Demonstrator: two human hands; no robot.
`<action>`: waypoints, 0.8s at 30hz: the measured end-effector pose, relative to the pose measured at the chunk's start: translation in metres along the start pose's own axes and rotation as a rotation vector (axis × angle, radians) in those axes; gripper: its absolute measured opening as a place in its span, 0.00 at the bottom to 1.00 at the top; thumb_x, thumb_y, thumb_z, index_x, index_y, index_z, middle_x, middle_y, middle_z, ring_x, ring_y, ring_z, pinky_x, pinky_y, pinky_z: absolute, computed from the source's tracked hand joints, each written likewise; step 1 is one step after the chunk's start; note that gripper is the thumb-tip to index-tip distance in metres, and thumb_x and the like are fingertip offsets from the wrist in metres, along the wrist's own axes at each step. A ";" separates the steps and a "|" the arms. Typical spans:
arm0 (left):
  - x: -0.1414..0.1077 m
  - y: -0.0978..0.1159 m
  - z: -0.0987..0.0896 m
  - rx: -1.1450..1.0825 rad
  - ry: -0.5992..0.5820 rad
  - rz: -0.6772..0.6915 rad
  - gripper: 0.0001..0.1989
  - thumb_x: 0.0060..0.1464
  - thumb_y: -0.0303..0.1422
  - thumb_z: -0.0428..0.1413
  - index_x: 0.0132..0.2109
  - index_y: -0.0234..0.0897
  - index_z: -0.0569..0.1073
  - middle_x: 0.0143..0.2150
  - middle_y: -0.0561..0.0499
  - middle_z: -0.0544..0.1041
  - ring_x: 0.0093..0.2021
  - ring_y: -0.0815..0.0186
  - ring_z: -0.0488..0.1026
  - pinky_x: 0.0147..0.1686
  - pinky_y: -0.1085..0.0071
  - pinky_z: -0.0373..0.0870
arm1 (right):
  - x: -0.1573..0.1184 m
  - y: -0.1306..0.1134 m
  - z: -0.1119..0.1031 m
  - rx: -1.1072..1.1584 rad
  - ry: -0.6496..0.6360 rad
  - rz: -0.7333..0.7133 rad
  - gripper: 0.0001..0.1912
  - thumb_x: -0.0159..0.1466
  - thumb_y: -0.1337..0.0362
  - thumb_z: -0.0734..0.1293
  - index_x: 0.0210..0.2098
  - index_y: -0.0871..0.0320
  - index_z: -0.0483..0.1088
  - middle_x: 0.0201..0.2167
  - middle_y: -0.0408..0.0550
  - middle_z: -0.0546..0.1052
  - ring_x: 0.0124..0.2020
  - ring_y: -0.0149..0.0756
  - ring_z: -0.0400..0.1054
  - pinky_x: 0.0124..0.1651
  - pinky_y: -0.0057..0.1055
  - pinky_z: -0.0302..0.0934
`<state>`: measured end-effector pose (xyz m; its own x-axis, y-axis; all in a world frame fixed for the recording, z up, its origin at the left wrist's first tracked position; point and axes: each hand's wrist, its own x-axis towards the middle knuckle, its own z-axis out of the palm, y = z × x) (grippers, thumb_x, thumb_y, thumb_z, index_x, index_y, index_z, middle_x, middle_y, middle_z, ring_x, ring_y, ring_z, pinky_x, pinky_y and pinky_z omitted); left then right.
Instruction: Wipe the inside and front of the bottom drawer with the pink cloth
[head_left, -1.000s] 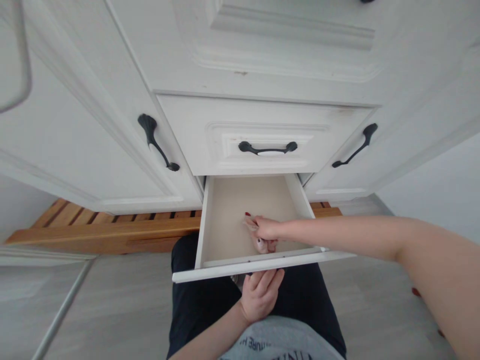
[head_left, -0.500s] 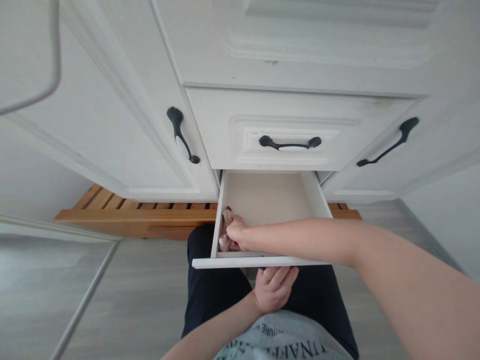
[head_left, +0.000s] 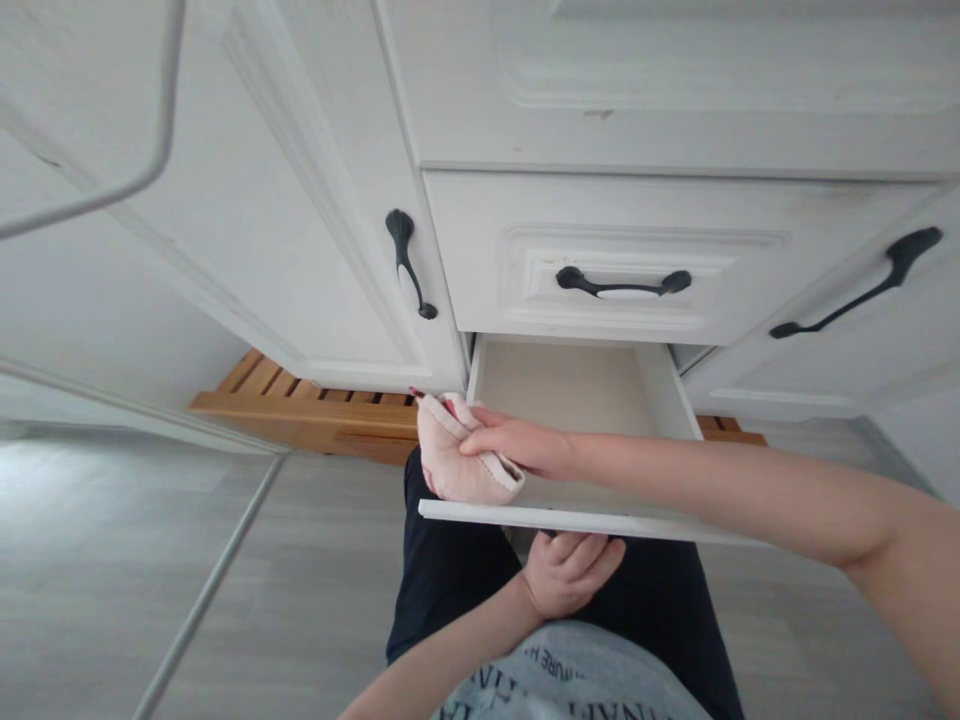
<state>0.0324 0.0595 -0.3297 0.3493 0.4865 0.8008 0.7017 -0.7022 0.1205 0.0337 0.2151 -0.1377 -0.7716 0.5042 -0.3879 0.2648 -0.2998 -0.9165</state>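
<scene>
A white drawer (head_left: 570, 387) is pulled out of the cabinet above my lap. My right hand (head_left: 517, 443) grips a folded pale pink cloth (head_left: 459, 468) with white edging and red marks. The cloth hangs over the drawer's left front corner, above its rim. Below the drawer front, my left hand (head_left: 570, 575) is closed with curled fingers around the drawer's handle (head_left: 549, 533), of which only a dark sliver shows.
Above is a closed drawer with a dark handle (head_left: 622, 285). Cabinet doors on both sides carry dark handles (head_left: 409, 262). A slatted wooden base (head_left: 307, 425) runs under the cabinet. A metal strip (head_left: 214, 580) crosses the grey floor at left.
My right hand has lifted the pink cloth from inside the drawer's left side to above its rim. My left hand stays at the drawer front. The view has shifted a little left.
</scene>
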 end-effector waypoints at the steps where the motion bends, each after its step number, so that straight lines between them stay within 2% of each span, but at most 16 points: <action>1: -0.001 0.000 -0.001 0.002 -0.021 0.004 0.16 0.55 0.33 0.61 0.52 0.48 0.80 0.48 0.53 0.83 0.46 0.63 0.74 0.49 0.63 0.69 | 0.002 -0.006 -0.002 -0.079 -0.071 -0.113 0.16 0.63 0.69 0.63 0.50 0.55 0.71 0.47 0.44 0.77 0.50 0.35 0.70 0.54 0.30 0.63; 2: -0.001 0.000 -0.002 0.003 -0.035 0.007 0.17 0.55 0.33 0.61 0.52 0.48 0.80 0.48 0.53 0.83 0.46 0.63 0.74 0.50 0.63 0.69 | 0.006 -0.010 -0.003 -0.140 -0.135 -0.195 0.16 0.62 0.70 0.64 0.49 0.56 0.73 0.52 0.44 0.76 0.55 0.36 0.68 0.59 0.30 0.59; 4: -0.002 -0.002 -0.004 0.006 -0.040 0.008 0.18 0.55 0.32 0.61 0.53 0.49 0.80 0.49 0.53 0.83 0.47 0.63 0.74 0.50 0.64 0.69 | 0.016 -0.011 -0.001 -0.214 -0.257 -0.226 0.14 0.62 0.70 0.66 0.47 0.57 0.76 0.55 0.44 0.75 0.59 0.37 0.65 0.62 0.30 0.56; 8: 0.002 -0.007 -0.009 0.003 -0.029 0.036 0.17 0.57 0.29 0.59 0.53 0.48 0.80 0.49 0.54 0.84 0.47 0.65 0.73 0.53 0.64 0.69 | 0.024 0.002 0.007 -0.161 -0.435 -0.043 0.16 0.65 0.67 0.66 0.51 0.55 0.77 0.48 0.43 0.79 0.49 0.33 0.70 0.50 0.26 0.61; 10: 0.006 -0.010 -0.012 -0.002 -0.035 0.056 0.17 0.58 0.28 0.59 0.53 0.48 0.80 0.48 0.55 0.84 0.48 0.66 0.73 0.53 0.65 0.68 | 0.015 0.006 0.005 -0.076 -0.470 -0.062 0.16 0.64 0.68 0.66 0.51 0.56 0.78 0.49 0.42 0.78 0.49 0.32 0.69 0.50 0.24 0.60; 12: 0.008 -0.012 -0.014 -0.008 -0.050 0.070 0.18 0.58 0.28 0.59 0.54 0.48 0.79 0.48 0.55 0.84 0.48 0.66 0.73 0.52 0.66 0.69 | -0.002 0.007 -0.004 -0.011 -0.516 -0.113 0.13 0.61 0.70 0.66 0.43 0.59 0.80 0.48 0.43 0.79 0.50 0.32 0.69 0.52 0.24 0.60; 14: 0.006 -0.012 -0.015 -0.016 -0.067 0.066 0.19 0.57 0.27 0.60 0.55 0.47 0.79 0.48 0.56 0.84 0.48 0.66 0.74 0.51 0.66 0.69 | -0.022 0.008 -0.016 0.017 -0.559 -0.108 0.10 0.58 0.71 0.66 0.35 0.60 0.80 0.42 0.44 0.80 0.48 0.33 0.70 0.53 0.25 0.61; 16: 0.001 -0.010 -0.013 -0.010 -0.076 0.051 0.21 0.56 0.27 0.60 0.56 0.46 0.78 0.47 0.55 0.84 0.47 0.65 0.75 0.52 0.65 0.69 | -0.045 0.011 -0.031 -0.005 -0.551 -0.041 0.09 0.55 0.71 0.66 0.32 0.61 0.79 0.35 0.43 0.80 0.41 0.33 0.71 0.48 0.26 0.64; 18: -0.007 -0.008 -0.010 0.019 -0.087 0.049 0.21 0.56 0.26 0.60 0.56 0.46 0.78 0.47 0.53 0.84 0.47 0.64 0.75 0.52 0.66 0.70 | -0.070 0.015 -0.045 -0.074 -0.487 0.021 0.09 0.53 0.71 0.65 0.30 0.60 0.79 0.32 0.42 0.78 0.36 0.32 0.70 0.44 0.26 0.64; 21: -0.015 -0.005 -0.005 0.044 -0.096 0.072 0.17 0.57 0.26 0.60 0.52 0.44 0.80 0.46 0.51 0.84 0.45 0.63 0.75 0.47 0.67 0.70 | -0.113 0.018 -0.064 -0.206 -0.370 0.036 0.12 0.50 0.73 0.63 0.28 0.60 0.78 0.30 0.42 0.78 0.36 0.32 0.69 0.45 0.27 0.63; 24: -0.014 -0.005 -0.004 0.015 -0.069 0.057 0.14 0.57 0.27 0.61 0.49 0.45 0.80 0.43 0.51 0.83 0.43 0.62 0.75 0.43 0.65 0.69 | -0.162 0.020 -0.080 -0.313 -0.276 0.070 0.14 0.52 0.74 0.60 0.26 0.60 0.78 0.31 0.46 0.79 0.36 0.33 0.72 0.47 0.29 0.64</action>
<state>0.0215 0.0543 -0.3394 0.4306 0.4811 0.7636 0.6883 -0.7223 0.0670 0.2109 0.1923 -0.1009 -0.8602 0.2430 -0.4484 0.4522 -0.0434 -0.8909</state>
